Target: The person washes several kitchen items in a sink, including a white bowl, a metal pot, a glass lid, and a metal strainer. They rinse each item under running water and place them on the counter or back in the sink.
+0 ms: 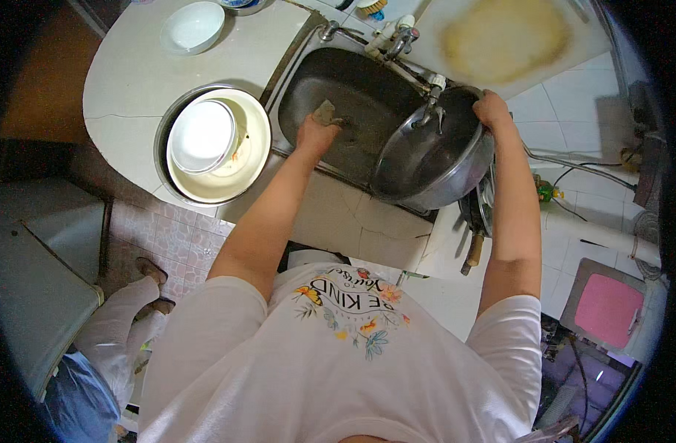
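Note:
My right hand [491,111] grips the rim of a large metal basin [435,160], which is tilted over the right part of the sink. A faucet [433,105] reaches over the basin's mouth. Inside the dark sink [365,91], my left hand [317,135] holds a small greenish-grey cloth or scrubbing pad [326,112] near the drain. On the counter left of the sink stands a metal bowl [160,147] with a cream basin [255,149] nested in it, and white bowls [202,135] sit inside that one. The cream basin has bits of food residue.
A white bowl [192,27] stands on the rounded counter [122,83]. A stained board [504,41] lies behind the sink. Right of the basin is a pan with a wooden handle [475,249]. Another person's legs [113,321] show at lower left, beside a grey appliance or cabinet [39,249].

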`<state>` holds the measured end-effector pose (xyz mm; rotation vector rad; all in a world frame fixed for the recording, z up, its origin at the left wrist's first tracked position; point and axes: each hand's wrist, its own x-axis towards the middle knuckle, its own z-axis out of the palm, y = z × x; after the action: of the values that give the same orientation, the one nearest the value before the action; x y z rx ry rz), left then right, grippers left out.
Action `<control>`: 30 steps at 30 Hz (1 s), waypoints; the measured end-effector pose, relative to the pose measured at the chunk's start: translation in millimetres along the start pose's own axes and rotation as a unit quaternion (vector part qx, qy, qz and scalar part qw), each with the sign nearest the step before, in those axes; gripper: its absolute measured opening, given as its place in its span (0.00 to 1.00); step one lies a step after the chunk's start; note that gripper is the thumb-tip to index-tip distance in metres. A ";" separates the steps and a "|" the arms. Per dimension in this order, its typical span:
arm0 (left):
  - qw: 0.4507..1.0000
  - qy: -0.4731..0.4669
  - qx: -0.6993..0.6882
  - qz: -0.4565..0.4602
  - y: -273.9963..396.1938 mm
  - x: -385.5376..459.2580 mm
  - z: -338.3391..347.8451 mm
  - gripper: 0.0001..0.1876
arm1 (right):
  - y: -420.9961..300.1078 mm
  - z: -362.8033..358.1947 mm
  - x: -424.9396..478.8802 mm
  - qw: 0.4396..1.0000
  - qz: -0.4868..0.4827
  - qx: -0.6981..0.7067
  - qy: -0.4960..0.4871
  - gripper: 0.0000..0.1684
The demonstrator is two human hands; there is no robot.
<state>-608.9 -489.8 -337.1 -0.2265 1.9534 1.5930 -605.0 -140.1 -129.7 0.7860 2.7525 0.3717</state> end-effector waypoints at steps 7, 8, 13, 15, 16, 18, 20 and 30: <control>0.999 0.046 0.021 0.003 -4.0 -1.9 -2.5 0.26 | -26.5 -34.5 -36.0 0.997 -0.015 0.068 -0.045 0.26; 0.997 0.061 0.040 0.010 -5.8 -1.4 3.3 0.24 | -10.1 -24.0 -29.9 0.997 -0.014 0.067 -0.047 0.24; 0.999 0.036 -0.011 0.027 -19.5 3.8 14.6 0.23 | -23.2 -36.4 -51.4 0.994 0.053 0.087 -0.039 0.17; 0.999 0.023 -0.014 0.027 -19.0 1.5 20.0 0.22 | -17.8 -39.5 -52.7 0.994 0.060 0.061 -0.063 0.17; 1.000 0.019 -0.001 0.022 -15.0 -2.8 22.0 0.22 | -14.0 -39.5 -52.3 0.995 0.058 0.039 -0.073 0.18; 1.000 -0.011 0.002 0.022 -16.0 -2.5 24.2 0.22 | -6.6 -40.2 -45.9 0.995 0.031 -0.041 -0.083 0.22; 0.997 -0.065 -0.022 0.032 -29.2 11.5 25.3 0.22 | -0.1 -44.8 -42.7 0.988 -0.011 -0.115 -0.099 0.26; 1.000 -0.009 -0.007 -0.013 3.8 -28.8 15.8 0.22 | 10.7 -16.5 -58.0 0.991 0.065 0.114 0.021 0.21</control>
<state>-582.2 -480.9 -319.8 -0.2411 1.9186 1.5882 -557.4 -165.7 -101.0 1.0279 2.8235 0.0986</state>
